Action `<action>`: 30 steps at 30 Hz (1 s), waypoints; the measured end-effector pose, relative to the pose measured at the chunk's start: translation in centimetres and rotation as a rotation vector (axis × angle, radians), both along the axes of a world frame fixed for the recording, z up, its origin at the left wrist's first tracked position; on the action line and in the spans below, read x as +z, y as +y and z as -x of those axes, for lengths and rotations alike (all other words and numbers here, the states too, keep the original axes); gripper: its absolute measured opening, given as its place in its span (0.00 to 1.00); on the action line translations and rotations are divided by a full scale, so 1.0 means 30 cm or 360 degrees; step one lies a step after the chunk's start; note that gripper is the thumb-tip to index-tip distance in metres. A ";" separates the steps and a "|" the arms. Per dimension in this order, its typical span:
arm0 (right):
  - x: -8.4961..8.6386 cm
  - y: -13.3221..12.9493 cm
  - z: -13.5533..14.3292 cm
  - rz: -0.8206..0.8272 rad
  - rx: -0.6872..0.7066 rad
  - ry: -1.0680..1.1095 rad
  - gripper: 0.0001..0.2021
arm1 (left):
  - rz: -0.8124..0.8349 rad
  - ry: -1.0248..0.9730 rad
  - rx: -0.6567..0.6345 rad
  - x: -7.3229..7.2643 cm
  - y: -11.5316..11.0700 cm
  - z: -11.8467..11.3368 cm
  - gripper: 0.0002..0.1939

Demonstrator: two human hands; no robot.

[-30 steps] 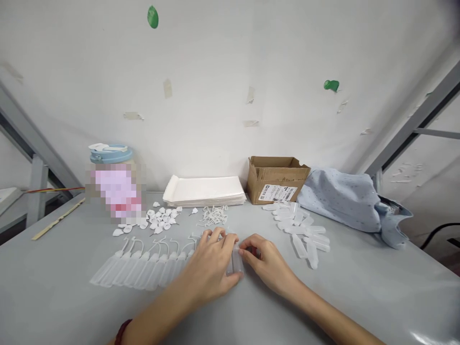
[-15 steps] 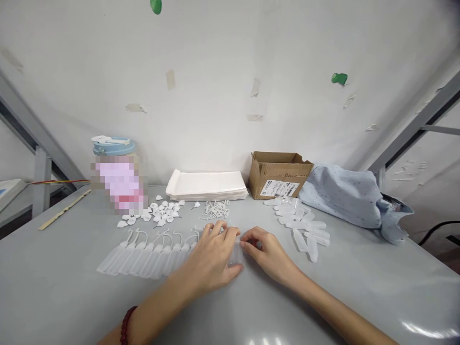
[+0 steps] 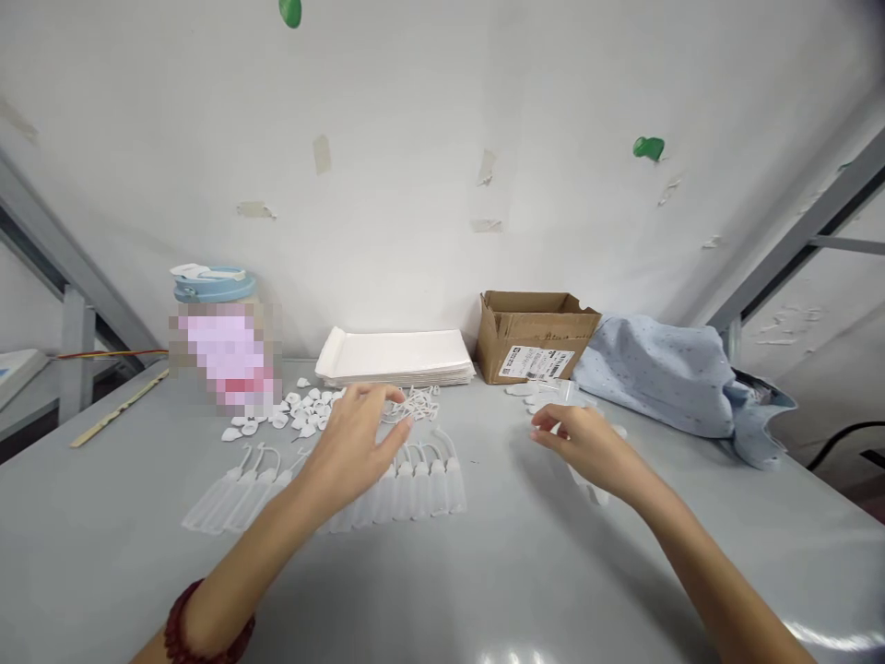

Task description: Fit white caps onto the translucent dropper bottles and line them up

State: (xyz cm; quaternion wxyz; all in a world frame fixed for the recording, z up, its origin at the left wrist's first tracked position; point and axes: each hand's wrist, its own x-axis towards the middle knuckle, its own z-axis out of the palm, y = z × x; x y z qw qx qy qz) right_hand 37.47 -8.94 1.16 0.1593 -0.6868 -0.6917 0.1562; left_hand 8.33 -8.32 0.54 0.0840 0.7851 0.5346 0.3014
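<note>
My left hand (image 3: 356, 438) hovers over the row of translucent flat plastic bottles (image 3: 418, 493), each with a white cap and a thin bent tube. Its fingers are spread, with the thumb apart, and hold nothing. The fingertips are nearest the white caps (image 3: 308, 412) and the pile of short white tubes (image 3: 418, 404). On the right, my right hand (image 3: 584, 447) is above the loose uncapped bottles (image 3: 553, 392), covering most of them. Its fingers are loosely bent with a gap before the thumb, and nothing shows between them.
A stack of white padded envelopes (image 3: 397, 355) lies against the wall, beside an open cardboard box (image 3: 532, 341). Light blue cloth (image 3: 650, 373) is bunched to the right. At the left stand a blue-lidded container (image 3: 214, 286) and a thin wooden strip (image 3: 121, 410).
Both hands have left the right end of the bottle row. My left hand moved left and away toward the caps; my right hand moved right over the loose bottles.
</note>
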 end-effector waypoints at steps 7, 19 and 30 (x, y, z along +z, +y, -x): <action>0.018 0.000 -0.058 0.0111 -0.0292 -0.0409 0.04 | -0.0005 0.0130 0.0056 0.002 0.041 0.029 0.09; 0.040 -0.002 -0.044 0.0254 -0.0188 -0.0398 0.08 | 0.0021 0.0649 -0.0319 -0.002 0.148 -0.080 0.11; 0.008 -0.001 -0.118 0.0378 0.0242 -0.0272 0.26 | 0.0007 0.0949 -0.0496 0.013 0.197 -0.163 0.15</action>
